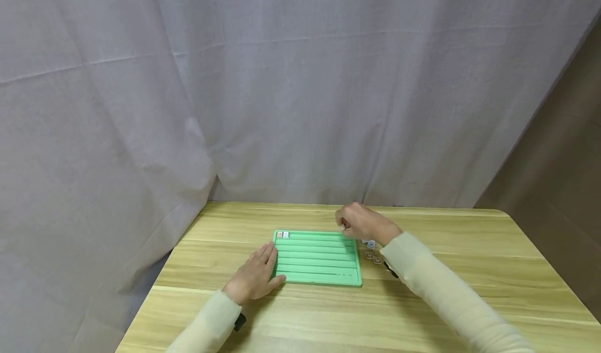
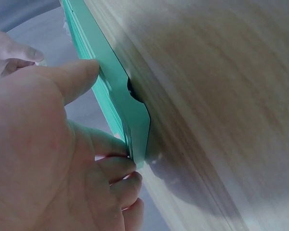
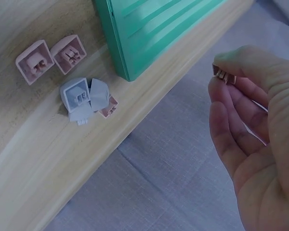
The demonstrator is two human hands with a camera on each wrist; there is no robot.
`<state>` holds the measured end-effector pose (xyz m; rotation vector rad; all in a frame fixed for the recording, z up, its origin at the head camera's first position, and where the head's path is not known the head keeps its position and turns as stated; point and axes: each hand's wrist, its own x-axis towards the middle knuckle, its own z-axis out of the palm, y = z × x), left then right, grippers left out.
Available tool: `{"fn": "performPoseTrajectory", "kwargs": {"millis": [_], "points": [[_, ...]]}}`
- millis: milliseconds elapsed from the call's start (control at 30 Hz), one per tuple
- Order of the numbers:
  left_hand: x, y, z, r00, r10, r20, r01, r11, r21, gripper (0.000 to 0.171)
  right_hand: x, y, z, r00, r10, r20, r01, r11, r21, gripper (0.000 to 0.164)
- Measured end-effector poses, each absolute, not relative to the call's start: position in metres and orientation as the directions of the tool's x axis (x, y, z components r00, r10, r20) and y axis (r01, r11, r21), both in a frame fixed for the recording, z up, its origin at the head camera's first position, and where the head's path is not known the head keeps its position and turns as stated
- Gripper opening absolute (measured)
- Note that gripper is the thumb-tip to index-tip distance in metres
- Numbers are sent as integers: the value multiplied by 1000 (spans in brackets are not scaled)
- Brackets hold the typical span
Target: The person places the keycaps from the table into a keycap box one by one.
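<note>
My right hand [image 1: 362, 222] is raised over the far right corner of a green ridged tray [image 1: 314, 263]. Between its thumb and fingertips it pinches a small pink keycap [image 3: 224, 75], hollow side showing in the right wrist view. At the tray's near left corner, my left hand [image 1: 255, 275] rests with its fingers along the left side and its thumb [image 2: 82, 77] on the front edge. A pinkish keycap [image 1: 279, 235] and a white keycap [image 1: 286, 235] sit side by side in the tray's far left corner.
Right of the tray lie several loose keycaps: two pink keycaps [image 3: 52, 58] with undersides up, a cluster of grey-white keycaps [image 3: 77, 95], and a smaller pink keycap [image 3: 109, 108] beside them. The wooden table [image 1: 451, 280] ends at a grey curtain [image 1: 300, 134] behind.
</note>
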<state>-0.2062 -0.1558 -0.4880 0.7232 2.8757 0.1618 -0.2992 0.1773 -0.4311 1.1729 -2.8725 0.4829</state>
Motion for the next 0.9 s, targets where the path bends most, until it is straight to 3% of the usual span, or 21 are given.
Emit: {"fn": "performPoseTrajectory", "kwargs": {"millis": [633, 900], "points": [[-203, -151, -487, -867, 479, -137, 463, 877, 131, 82, -299, 167, -440, -693, -698, 181, -717, 641, -273, 10], [-200, -151, -487, -870, 471, -145, 452, 880, 150, 82, -299, 154, -446, -712, -678, 181, -697, 650, -304, 14]]}}
